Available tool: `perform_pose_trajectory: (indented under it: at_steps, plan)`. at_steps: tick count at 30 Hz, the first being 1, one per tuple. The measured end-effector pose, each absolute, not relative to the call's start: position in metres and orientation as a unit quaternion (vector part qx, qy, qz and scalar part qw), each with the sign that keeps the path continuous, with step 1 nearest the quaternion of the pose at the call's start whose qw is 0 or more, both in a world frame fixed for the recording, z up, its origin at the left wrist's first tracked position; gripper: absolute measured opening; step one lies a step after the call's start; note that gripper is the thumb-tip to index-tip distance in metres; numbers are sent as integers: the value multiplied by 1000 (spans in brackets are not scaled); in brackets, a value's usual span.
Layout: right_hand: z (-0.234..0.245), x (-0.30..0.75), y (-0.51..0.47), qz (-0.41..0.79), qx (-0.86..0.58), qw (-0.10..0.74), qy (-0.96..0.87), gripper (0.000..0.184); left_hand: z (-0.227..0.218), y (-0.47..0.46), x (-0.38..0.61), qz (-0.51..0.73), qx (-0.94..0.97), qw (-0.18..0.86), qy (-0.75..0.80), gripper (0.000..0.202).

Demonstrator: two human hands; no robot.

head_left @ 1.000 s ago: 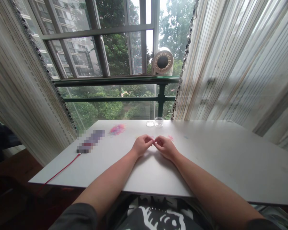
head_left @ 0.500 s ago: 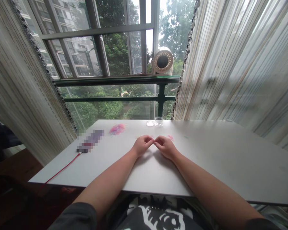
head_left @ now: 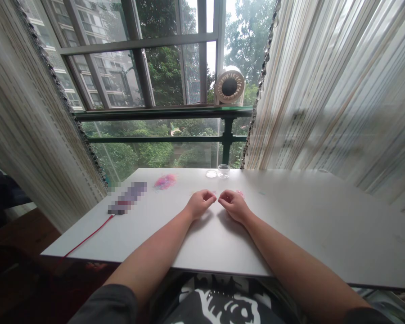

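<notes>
Over the middle of the white table (head_left: 138, 234), my left hand (head_left: 201, 204) and my right hand (head_left: 234, 206) face each other with a narrow gap between the fingertips. Each has thumb and forefinger pinched together. Whatever they pinch is too small to make out. Just beyond my right hand lies a small pink cluster (head_left: 240, 194) of tiny pieces, partly covered by the hand. A clear round container (head_left: 223, 172) stands behind the hands, and its clear lid (head_left: 211, 174) lies flat beside it on the left.
A pile of tiny pink and purple pieces (head_left: 165, 181) lies at the back left. Nearer is a blurred-out device (head_left: 126, 199) with a red cable (head_left: 89, 235). A small green bit (head_left: 262, 193) lies to the right. A white fan (head_left: 229, 86) stands by the window.
My fingertips were touching and have drawn slightly apart, leaving a small gap. The container, lid and piles stay where they were.
</notes>
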State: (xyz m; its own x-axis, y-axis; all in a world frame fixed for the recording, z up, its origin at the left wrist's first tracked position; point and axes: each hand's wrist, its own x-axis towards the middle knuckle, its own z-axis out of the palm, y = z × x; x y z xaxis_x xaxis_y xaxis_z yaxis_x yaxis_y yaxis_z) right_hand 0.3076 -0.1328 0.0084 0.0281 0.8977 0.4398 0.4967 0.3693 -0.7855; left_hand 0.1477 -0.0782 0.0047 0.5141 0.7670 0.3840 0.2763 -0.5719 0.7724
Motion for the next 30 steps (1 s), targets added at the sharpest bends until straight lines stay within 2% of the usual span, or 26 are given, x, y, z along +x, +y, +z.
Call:
perform_pose_trajectory:
  at_steps: [12,30]
  plan:
    - [8,308,-132,247,-504,480,-675,11,8,-81,148,334,827,335,304,22]
    - [8,308,-132,229,-523,471,-673,12,5,-79,148,338,819,336,319,23]
